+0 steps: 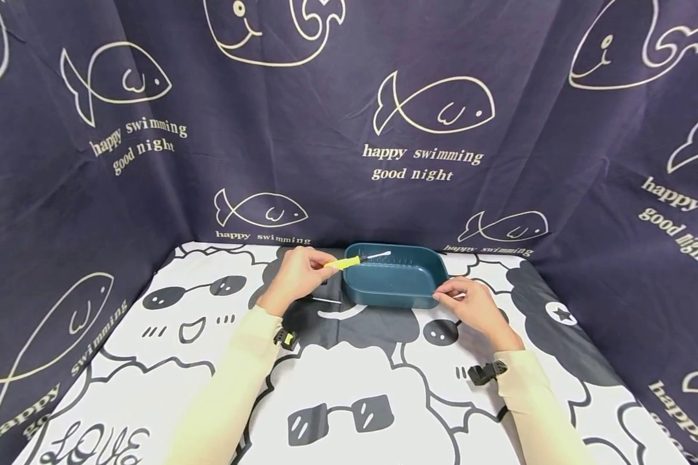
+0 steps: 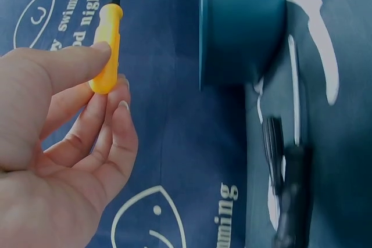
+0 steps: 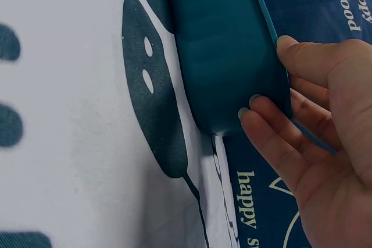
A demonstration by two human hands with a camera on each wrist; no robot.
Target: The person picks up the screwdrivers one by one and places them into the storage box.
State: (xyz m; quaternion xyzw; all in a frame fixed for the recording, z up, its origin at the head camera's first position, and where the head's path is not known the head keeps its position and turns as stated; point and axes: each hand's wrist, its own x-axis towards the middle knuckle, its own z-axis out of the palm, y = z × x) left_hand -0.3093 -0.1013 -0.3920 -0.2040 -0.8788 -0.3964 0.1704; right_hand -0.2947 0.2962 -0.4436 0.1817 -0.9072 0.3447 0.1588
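— What's around the work?
— Your surface [image 1: 355,371] is white with dark cartoon print; dark blue curtains [image 1: 326,135] with pale fish drawings rise behind it and at both sides.
— And edges, room to move?
— The teal box [image 1: 392,299] sits near the far edge, close to the back curtain. On its near side you have a broad stretch of surface; just left of it lie black-handled tools [image 2: 295,196].
— Where's the yellow screwdriver [image 1: 344,263]?
— In your left hand [image 1: 300,274], its handle pinched between thumb and fingers, the shaft pointing right, over the box's left part. Your right hand [image 1: 472,305] grips the box at its near right corner, well apart from the screwdriver.
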